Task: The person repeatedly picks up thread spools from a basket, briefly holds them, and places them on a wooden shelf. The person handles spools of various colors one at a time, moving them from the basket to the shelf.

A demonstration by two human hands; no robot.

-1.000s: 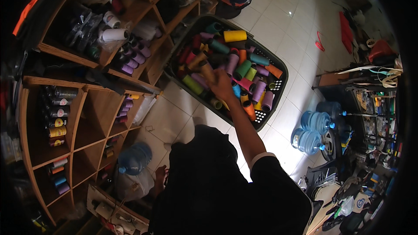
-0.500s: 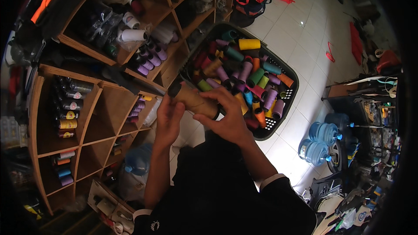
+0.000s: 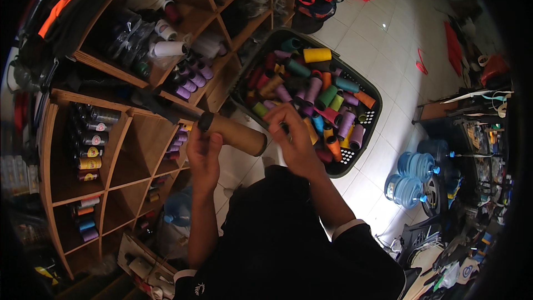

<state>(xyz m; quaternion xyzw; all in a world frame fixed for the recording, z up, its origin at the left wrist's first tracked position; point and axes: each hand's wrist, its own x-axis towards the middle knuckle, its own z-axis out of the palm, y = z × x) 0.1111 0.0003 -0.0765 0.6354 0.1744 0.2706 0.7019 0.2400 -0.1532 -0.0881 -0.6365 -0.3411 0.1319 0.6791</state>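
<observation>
My left hand (image 3: 204,158) is closed on the dark-capped end of a large brown thread spool (image 3: 236,135), which tilts down to the right. My right hand (image 3: 294,141) is just off the spool's other end, its fingers curved and apart, with nothing visible in them. Below and beyond the hands, a dark plastic basket (image 3: 379,103) holds many thread spools in purple, green, orange and other colours. A yellow spool (image 3: 317,55) lies on top near its far side.
On the left stands a wooden cubby shelf (image 3: 119,186) with spools in several compartments, among them purple spools (image 3: 191,80). Blue water jugs (image 3: 408,190) rest on the tiled floor (image 3: 383,50) at right, beside a cluttered rack (image 3: 480,150). A bag (image 3: 319,3) sits beyond the basket.
My right hand has come off the brown spool, leaving its right end uncovered. The spool, held in my left hand, has shifted slightly left and down.
</observation>
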